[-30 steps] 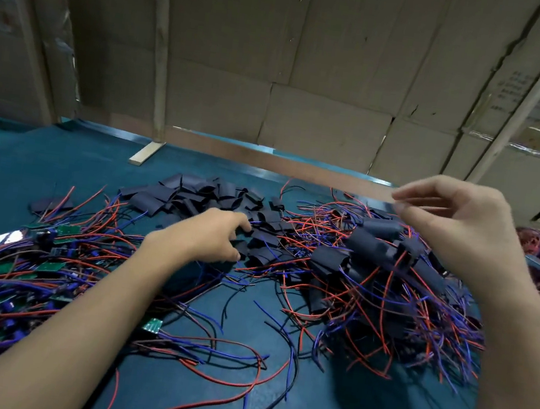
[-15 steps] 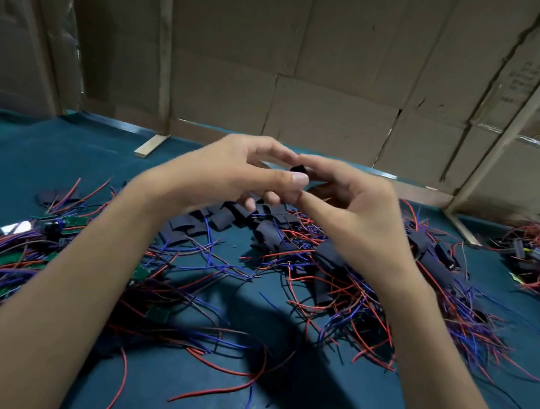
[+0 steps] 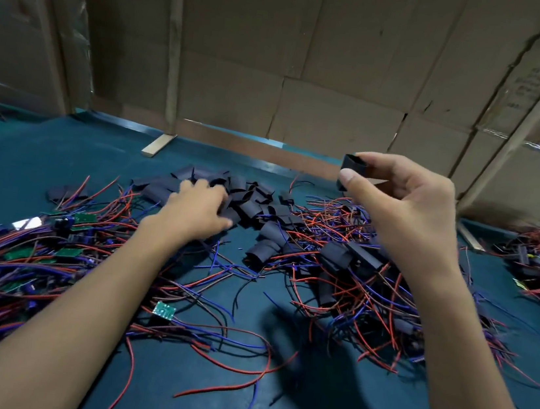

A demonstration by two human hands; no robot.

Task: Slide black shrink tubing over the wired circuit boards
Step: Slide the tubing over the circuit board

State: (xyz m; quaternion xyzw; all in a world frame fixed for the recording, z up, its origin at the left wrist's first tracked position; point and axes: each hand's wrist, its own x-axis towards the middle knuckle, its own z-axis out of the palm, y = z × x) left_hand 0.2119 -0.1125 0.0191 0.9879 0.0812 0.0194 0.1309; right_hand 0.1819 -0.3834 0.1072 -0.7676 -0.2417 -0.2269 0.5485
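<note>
Aloft, right hand [image 3: 402, 204] pinches black tube [image 3: 352, 167]; left hand [image 3: 197, 210] reaches into tubing pile [image 3: 255, 202], fingers hidden.

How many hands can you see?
2. The left hand rests on the pile of black shrink tubing pieces; the right hand is raised, pinching one tubing piece.

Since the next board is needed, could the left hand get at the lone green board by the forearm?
Probably yes: the left hand rests on the tubing pile, and the green board lies uncovered.
</note>
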